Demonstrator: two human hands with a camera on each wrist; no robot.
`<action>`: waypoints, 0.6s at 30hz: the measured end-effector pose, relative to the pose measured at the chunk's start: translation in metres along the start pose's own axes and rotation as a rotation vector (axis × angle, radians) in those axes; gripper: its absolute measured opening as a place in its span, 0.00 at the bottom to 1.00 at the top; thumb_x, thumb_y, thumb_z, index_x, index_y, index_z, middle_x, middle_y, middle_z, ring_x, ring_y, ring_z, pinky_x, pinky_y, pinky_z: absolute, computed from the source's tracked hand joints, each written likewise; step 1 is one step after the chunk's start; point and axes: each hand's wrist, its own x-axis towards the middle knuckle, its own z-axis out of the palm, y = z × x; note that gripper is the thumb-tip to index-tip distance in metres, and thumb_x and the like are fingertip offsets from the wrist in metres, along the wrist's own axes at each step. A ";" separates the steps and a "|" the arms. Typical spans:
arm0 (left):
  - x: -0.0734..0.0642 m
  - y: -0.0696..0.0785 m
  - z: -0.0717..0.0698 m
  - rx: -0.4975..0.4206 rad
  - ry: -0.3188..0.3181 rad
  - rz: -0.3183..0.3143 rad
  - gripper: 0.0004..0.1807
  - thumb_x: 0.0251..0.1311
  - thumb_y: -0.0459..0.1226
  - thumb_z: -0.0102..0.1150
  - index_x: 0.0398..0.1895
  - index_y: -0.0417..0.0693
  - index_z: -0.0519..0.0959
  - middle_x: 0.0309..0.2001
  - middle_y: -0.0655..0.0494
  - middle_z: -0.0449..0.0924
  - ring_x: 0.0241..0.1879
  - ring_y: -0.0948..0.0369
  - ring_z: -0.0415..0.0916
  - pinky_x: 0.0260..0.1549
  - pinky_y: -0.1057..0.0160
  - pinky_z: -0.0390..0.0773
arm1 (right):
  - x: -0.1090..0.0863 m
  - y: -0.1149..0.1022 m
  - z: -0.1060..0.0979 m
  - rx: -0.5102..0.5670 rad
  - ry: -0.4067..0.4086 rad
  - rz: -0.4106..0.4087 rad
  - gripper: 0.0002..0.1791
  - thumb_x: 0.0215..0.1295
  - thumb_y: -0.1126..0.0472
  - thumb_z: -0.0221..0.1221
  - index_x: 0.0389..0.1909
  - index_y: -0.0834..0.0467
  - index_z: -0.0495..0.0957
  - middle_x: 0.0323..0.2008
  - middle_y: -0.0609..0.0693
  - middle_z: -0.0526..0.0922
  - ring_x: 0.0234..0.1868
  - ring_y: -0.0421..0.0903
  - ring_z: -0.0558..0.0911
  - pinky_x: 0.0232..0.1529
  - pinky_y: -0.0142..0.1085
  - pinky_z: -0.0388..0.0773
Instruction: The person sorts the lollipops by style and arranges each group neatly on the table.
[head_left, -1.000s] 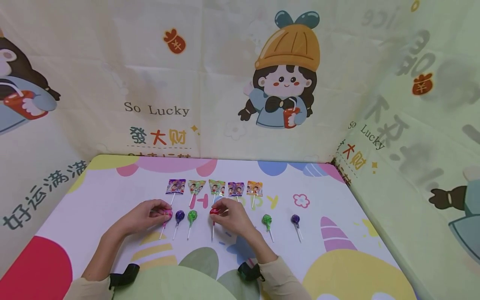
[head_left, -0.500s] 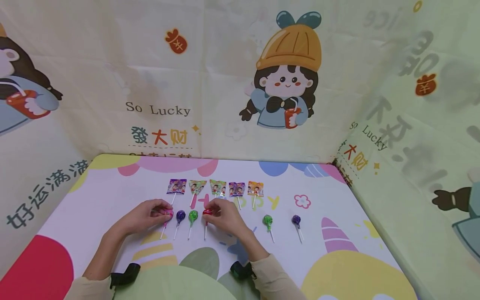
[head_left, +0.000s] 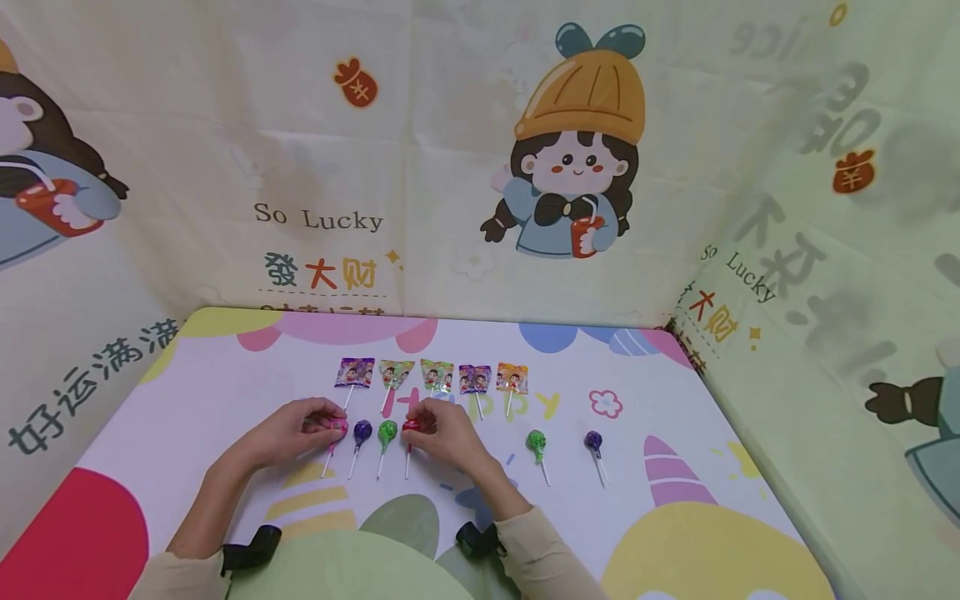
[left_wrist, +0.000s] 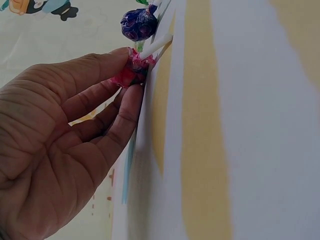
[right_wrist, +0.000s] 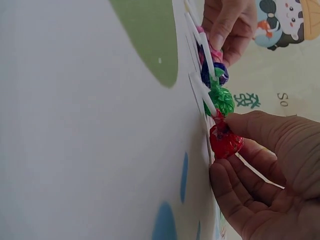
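My left hand [head_left: 288,433] pinches the head of a pink lollipop [left_wrist: 131,72] at the left end of a front row. Beside it lie a purple lollipop [head_left: 362,432] and a green lollipop [head_left: 387,432], sticks toward me. At the right of these, my right hand [head_left: 448,433] pinches a red lollipop [right_wrist: 225,137] between thumb and fingers, its head close to the green one. In the right wrist view the red stick points away from the hand along the table. Most of the red head is hidden by the fingers in the head view.
Behind the hands lies a row of several flat-wrapped lollipops, from a purple one [head_left: 355,373] to an orange one [head_left: 512,379]. Farther right lie another green lollipop [head_left: 536,442] and another purple lollipop [head_left: 594,442]. The patterned tabletop [head_left: 480,342] meets printed cloth walls [head_left: 435,167].
My right hand has slid left along the table with the red lollipop, bringing it close to the green one. The left hand has stayed on the pink lollipop.
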 end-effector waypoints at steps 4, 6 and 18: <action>0.000 0.000 0.000 -0.001 0.000 0.002 0.16 0.65 0.40 0.68 0.51 0.40 0.80 0.41 0.56 0.80 0.41 0.58 0.74 0.41 0.68 0.79 | 0.001 0.002 0.002 -0.006 -0.001 0.003 0.11 0.64 0.60 0.71 0.44 0.58 0.83 0.34 0.44 0.83 0.34 0.35 0.77 0.39 0.26 0.77; 0.000 0.000 0.000 0.003 -0.001 0.001 0.17 0.65 0.40 0.68 0.51 0.40 0.80 0.41 0.56 0.80 0.41 0.58 0.74 0.41 0.68 0.79 | 0.001 0.002 0.002 -0.005 -0.001 0.007 0.11 0.64 0.60 0.71 0.44 0.58 0.83 0.35 0.44 0.83 0.34 0.35 0.77 0.39 0.26 0.77; 0.000 0.003 0.000 0.008 -0.003 -0.003 0.16 0.65 0.39 0.68 0.50 0.39 0.81 0.41 0.56 0.81 0.41 0.58 0.74 0.42 0.67 0.79 | 0.000 -0.001 0.002 0.014 0.007 0.015 0.11 0.63 0.61 0.71 0.43 0.60 0.82 0.36 0.48 0.84 0.35 0.38 0.78 0.39 0.27 0.78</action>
